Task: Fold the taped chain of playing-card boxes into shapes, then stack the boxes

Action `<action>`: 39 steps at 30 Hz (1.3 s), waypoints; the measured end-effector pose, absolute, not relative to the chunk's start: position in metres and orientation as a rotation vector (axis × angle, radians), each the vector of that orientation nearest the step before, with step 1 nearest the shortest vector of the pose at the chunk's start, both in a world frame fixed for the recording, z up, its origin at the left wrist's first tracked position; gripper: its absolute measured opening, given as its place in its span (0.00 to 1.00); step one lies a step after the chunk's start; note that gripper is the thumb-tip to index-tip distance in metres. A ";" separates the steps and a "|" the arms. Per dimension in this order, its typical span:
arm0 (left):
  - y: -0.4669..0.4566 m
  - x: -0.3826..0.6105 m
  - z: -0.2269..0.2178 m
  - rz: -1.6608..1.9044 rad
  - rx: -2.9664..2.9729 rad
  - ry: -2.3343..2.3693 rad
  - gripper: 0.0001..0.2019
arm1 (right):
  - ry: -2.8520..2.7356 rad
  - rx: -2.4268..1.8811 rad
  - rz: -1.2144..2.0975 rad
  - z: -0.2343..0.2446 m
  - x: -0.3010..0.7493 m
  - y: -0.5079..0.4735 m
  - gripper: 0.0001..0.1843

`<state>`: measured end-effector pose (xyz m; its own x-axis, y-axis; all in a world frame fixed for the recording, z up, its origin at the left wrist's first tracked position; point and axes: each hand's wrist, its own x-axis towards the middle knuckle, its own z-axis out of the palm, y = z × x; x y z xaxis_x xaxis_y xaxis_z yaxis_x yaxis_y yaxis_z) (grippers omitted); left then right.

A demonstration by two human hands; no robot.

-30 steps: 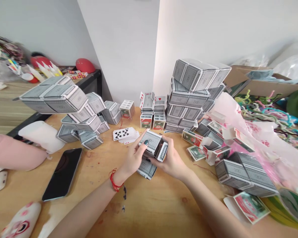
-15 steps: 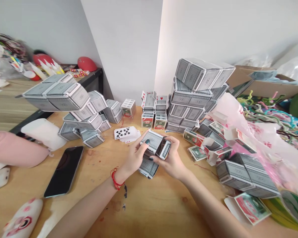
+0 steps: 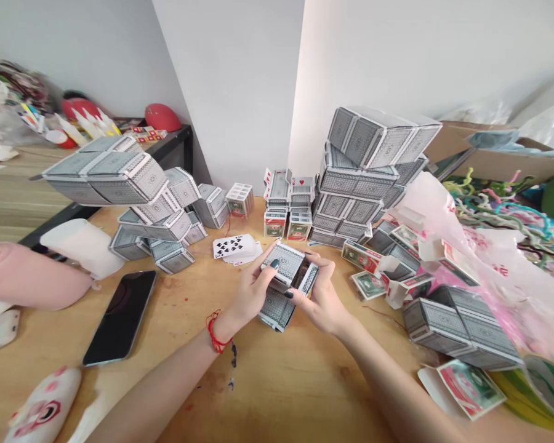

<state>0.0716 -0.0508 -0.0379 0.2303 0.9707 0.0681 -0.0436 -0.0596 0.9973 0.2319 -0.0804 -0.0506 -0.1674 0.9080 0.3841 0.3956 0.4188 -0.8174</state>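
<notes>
Right hand fingers closed further round card box end, left hand fingers clamped on its top

Glossy paper card block, wooden table

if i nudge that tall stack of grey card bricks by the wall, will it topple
Likely: the tall stack is several layers high and its top brick sits skewed, overhanging. The bricks look rigid, so they'd probably tumble whole.

One card cube: grey patterned backs, white edges, one face open, tilted, raised at frame centre. A grey card block lies flat just beneath, on the counter.
</notes>
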 end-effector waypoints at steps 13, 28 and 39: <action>-0.051 0.072 -0.037 1.098 1.343 0.959 0.27 | -1.828 -1.417 0.624 -0.053 0.236 -0.080 0.35; -0.050 0.073 -0.038 1.119 1.307 0.964 0.26 | -1.831 -1.449 0.722 -0.046 0.236 -0.081 0.43; -0.039 0.073 -0.035 1.186 0.627 0.737 0.17 | -1.414 -1.237 1.348 -0.035 0.251 -0.066 0.42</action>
